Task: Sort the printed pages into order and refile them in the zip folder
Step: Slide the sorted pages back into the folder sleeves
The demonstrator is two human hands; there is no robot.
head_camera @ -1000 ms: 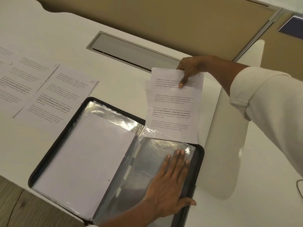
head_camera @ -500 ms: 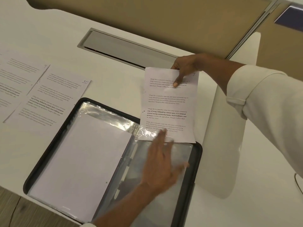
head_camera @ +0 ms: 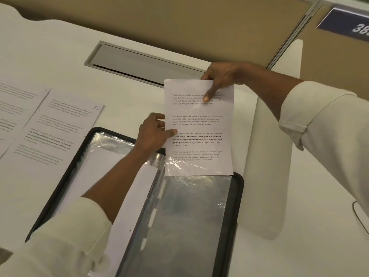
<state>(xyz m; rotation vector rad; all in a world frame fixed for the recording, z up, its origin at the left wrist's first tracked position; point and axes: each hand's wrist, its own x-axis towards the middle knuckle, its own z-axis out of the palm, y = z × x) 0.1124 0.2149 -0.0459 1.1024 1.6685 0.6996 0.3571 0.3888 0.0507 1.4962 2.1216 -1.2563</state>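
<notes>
Risk: page (head_camera: 199, 126) could crumple at the sleeve (head_camera: 195, 206) mouth if pushed in skewed
Right hand (head_camera: 221, 76): clamped on the page's top edge
Left hand (head_camera: 153, 132): pinching its left edge
Page: bottom edge just under the sleeve's plastic, in the open zip folder (head_camera: 238, 196)
Beyond: other pages (head_camera: 60, 132) flat on the desk (head_camera: 60, 56)

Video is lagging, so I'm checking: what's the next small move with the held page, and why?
Probably slide the white printed page down into the clear plastic sleeve of the open black zip folder. Its bottom edge already shows glossy film over it, the right hand pinches its top and the left hand grips its left edge.
</notes>
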